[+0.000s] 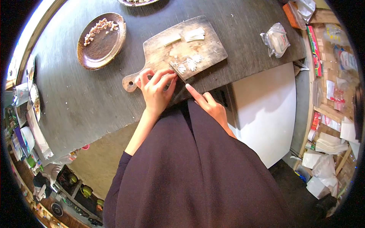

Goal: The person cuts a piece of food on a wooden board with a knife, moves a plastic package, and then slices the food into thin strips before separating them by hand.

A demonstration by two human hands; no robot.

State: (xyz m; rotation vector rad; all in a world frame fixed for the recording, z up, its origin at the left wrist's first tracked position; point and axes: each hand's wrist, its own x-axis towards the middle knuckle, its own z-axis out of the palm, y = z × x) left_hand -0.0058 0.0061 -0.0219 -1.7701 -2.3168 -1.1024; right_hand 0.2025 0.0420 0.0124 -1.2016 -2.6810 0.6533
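My right hand (211, 107) is closed round a knife (178, 73), its index finger stretched along the blade; the handle is hidden in the palm. The blade lies over the near edge of a wooden cutting board (159, 53). My left hand (157, 88) is beside the blade at the board's near left, fingers bent and fingertips pinched together; what they hold, if anything, is hidden. Small cut white pieces (193, 62) lie just beyond the blade. Farther back on the board are a pale block (171, 39) and a bundle of white strips (195, 35).
A brown oval plate (99, 57) with small diced pieces (99, 30) stands at the left of the dark table (76, 102). Another plate (138, 3) is cut off at the top. A plastic-wrapped package (277, 41) lies right, near shelves holding packets and a box (315, 51).
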